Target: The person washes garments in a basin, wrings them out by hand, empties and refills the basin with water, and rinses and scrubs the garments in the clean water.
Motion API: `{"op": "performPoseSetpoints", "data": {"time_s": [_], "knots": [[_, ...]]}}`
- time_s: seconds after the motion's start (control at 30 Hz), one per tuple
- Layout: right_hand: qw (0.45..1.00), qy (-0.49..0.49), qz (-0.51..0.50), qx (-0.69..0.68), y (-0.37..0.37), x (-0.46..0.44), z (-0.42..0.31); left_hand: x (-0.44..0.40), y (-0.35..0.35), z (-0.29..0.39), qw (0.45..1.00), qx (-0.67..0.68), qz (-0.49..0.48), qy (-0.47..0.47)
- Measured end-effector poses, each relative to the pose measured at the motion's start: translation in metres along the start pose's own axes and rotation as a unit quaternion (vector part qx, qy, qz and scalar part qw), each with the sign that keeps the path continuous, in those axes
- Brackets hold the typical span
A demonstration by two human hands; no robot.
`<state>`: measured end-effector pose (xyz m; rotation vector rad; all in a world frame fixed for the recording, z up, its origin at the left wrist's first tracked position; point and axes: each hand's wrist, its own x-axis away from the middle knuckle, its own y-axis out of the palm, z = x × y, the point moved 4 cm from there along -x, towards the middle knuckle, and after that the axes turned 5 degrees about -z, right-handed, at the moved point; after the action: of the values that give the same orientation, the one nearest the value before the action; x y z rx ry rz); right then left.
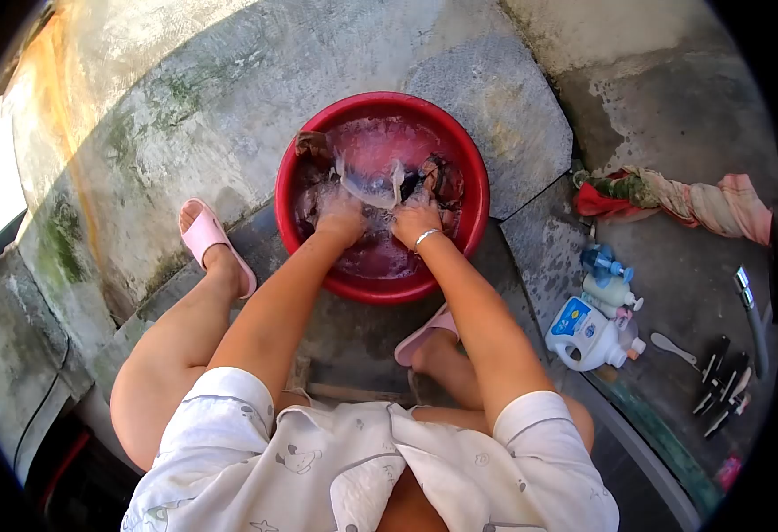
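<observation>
A red plastic basin (475, 191) of water stands on the ground between my feet, with dark wet laundry (311, 149) soaking in it. My left hand (342, 219) is down in the basin, its fingers closed on a wet garment (373, 189) with a pale edge. Close beside it, my right hand (417, 222), with a bracelet at the wrist, grips the same garment. Splashing water and blur partly hide the fingers of both hands. A brown patterned piece of laundry (445, 177) lies just beyond my right hand.
To the right stand a white detergent jug (581, 337) and several pump bottles (610, 288). Beyond them lie a white-handled brush (674, 348), dark clip-like items (717, 377) and a hose end (750, 310). A twisted cloth (681, 202) stretches across the upper right. Pink slippers (216, 241) flank the basin.
</observation>
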<state>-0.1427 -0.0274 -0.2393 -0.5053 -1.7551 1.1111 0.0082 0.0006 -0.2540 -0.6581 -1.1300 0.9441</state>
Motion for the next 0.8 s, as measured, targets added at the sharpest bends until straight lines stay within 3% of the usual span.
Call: {"op": "performPoseSetpoints", "data": {"time_s": [0.03, 0.1, 0.13, 0.17, 0.23, 0.27, 0.3, 0.37, 0.43, 0.5, 0.53, 0.57, 0.6, 0.63, 0.8], "knots": [[1.000, 0.000, 0.005, 0.000, -0.013, -0.001, 0.003, 0.002, -0.022, 0.002, 1.000, -0.003, 0.004, 0.001], [0.980, -0.004, 0.102, -0.170, -0.044, -0.004, 0.012, 0.008, -0.054, 0.001, 0.997, 0.076, -0.016, -0.021], [0.960, -0.013, 0.216, -0.178, -0.064, 0.002, 0.013, 0.024, -0.074, 0.002, 0.963, 0.110, 0.242, 0.051], [0.968, 0.003, 0.217, -0.129, -0.077, 0.006, 0.016, 0.030, -0.076, -0.001, 0.957, 0.112, 0.267, 0.035], [0.959, 0.038, 0.261, -0.105, -0.075, 0.011, 0.021, 0.033, -0.067, -0.006, 0.947, 0.201, 0.244, -0.057], [0.965, 0.104, 0.181, -0.161, -0.062, 0.009, 0.021, 0.030, -0.056, -0.005, 0.947, 0.201, 0.245, -0.058], [0.957, 0.168, 0.099, -0.216, -0.051, 0.005, 0.014, 0.021, -0.032, -0.011, 0.914, 0.334, 0.186, -0.138], [0.920, 0.217, 0.074, -0.317, -0.024, -0.006, -0.001, 0.007, 0.001, -0.009, 0.792, 0.554, 0.073, -0.245], [0.854, 0.099, 0.136, -0.492, 0.039, -0.037, -0.001, -0.007, 0.025, -0.005, 0.662, 0.710, 0.040, -0.237], [0.828, 0.086, 0.056, -0.551, 0.005, -0.024, -0.031, 0.002, -0.018, 0.009, 0.514, 0.822, -0.040, -0.241], [0.805, 0.027, 0.111, -0.582, -0.027, -0.009, -0.046, -0.001, -0.019, 0.005, 0.476, 0.849, -0.071, -0.217], [0.767, 0.008, 0.077, -0.637, -0.040, -0.001, -0.059, -0.017, 0.007, -0.012, 0.510, 0.835, -0.067, -0.196], [0.813, -0.044, 0.184, -0.551, -0.061, 0.011, -0.074, -0.024, 0.023, -0.022, 0.510, 0.838, -0.092, -0.169], [0.840, -0.101, 0.285, -0.451, -0.082, 0.020, -0.093, -0.026, 0.033, -0.032, 0.500, 0.848, -0.114, -0.133], [0.866, -0.094, 0.324, -0.368, -0.124, 0.024, -0.113, -0.004, 0.050, -0.034, 0.402, 0.901, -0.138, -0.090]]}}
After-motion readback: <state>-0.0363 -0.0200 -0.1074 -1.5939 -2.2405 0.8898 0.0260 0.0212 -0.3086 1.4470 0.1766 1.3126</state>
